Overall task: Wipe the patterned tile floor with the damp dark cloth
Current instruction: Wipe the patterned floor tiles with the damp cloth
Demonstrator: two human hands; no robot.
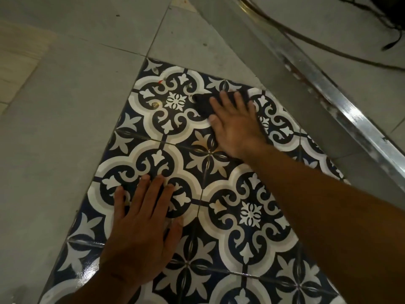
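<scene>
The patterned tile floor point(221, 207) runs in blue, white and grey from the bottom of the view up to a point at the centre. My right hand point(234, 126) lies flat on the dark cloth point(202, 105) near the far end of the pattern, fingers spread over it. Most of the cloth is hidden under that hand; a dark corner sticks out to the left. My left hand point(142, 224) rests palm down on the tiles nearer to me, fingers apart, holding nothing.
Plain grey tiles point(72, 119) surround the pattern on the left and top. A shiny metal strip point(341, 106) runs diagonally along the right side. Dark cables point(311, 41) lie beyond it at top right. A small red speck point(160, 81) sits on the far tile.
</scene>
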